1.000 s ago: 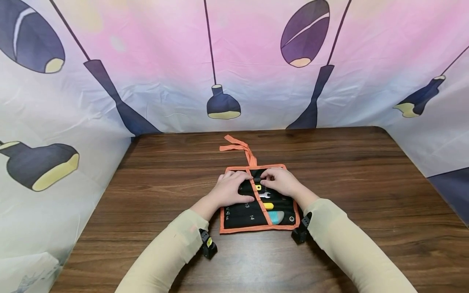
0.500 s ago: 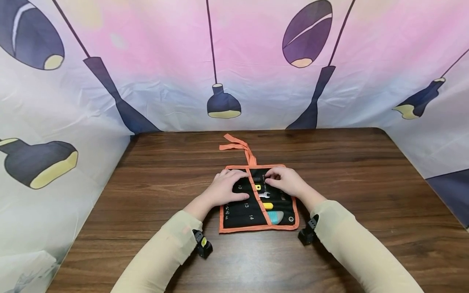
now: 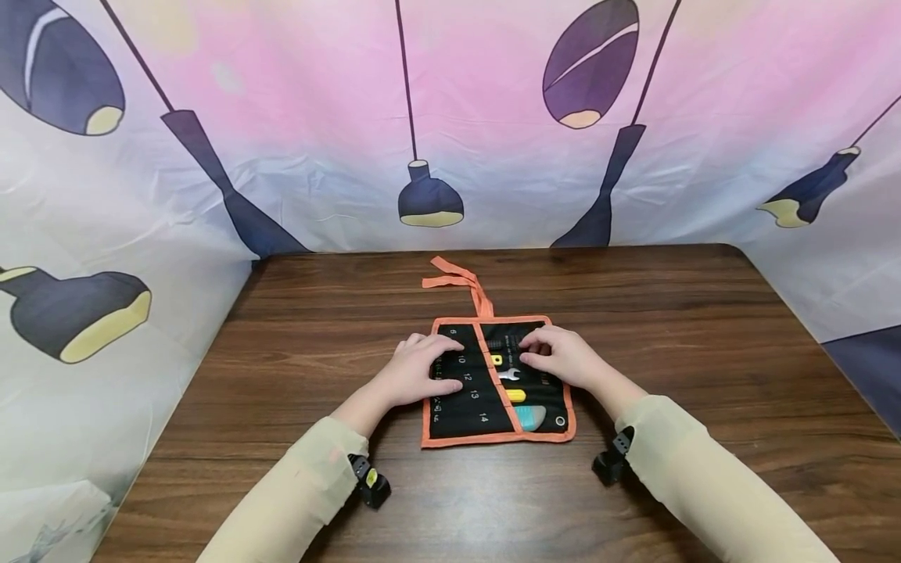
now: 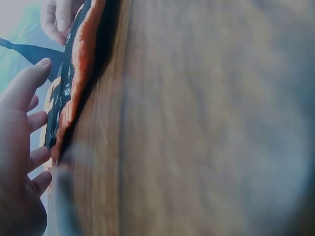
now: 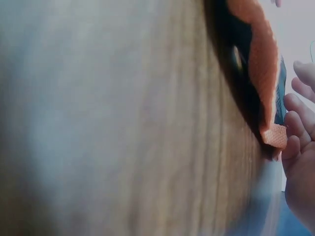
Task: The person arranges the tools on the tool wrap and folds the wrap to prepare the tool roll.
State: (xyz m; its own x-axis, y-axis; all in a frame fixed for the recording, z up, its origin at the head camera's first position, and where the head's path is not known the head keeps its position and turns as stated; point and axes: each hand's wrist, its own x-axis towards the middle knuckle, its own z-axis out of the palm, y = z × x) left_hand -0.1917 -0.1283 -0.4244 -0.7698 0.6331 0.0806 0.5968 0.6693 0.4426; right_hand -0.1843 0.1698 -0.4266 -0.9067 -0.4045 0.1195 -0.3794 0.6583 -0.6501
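Note:
A black tool roll (image 3: 457, 418) with orange edging lies spread flat on the table. Its right-hand pockets hold a small wrench (image 3: 511, 375), a yellow-handled tool (image 3: 516, 396) and a teal-and-grey tool (image 3: 530, 417). White size numbers are printed on the left half. My left hand (image 3: 414, 374) is at the roll's left edge, thumb and fingers spread and holding nothing. Over the right edge is my right hand (image 3: 563, 356), fingers loosely bent with nothing visible between them. In the left wrist view, fingertips (image 4: 42, 156) are close to the orange edge; whether they touch it I cannot tell.
Orange tie straps (image 3: 461, 280) stretch from the roll's far edge toward the back of the brown wooden table (image 3: 338, 297). A printed cloth (image 3: 493, 188) with lamp pictures hangs behind and at both sides.
My left hand has slid left, uncovering more printed numbers. My right hand has drawn back to the right, away from the pockets. The tool roll stays in place.

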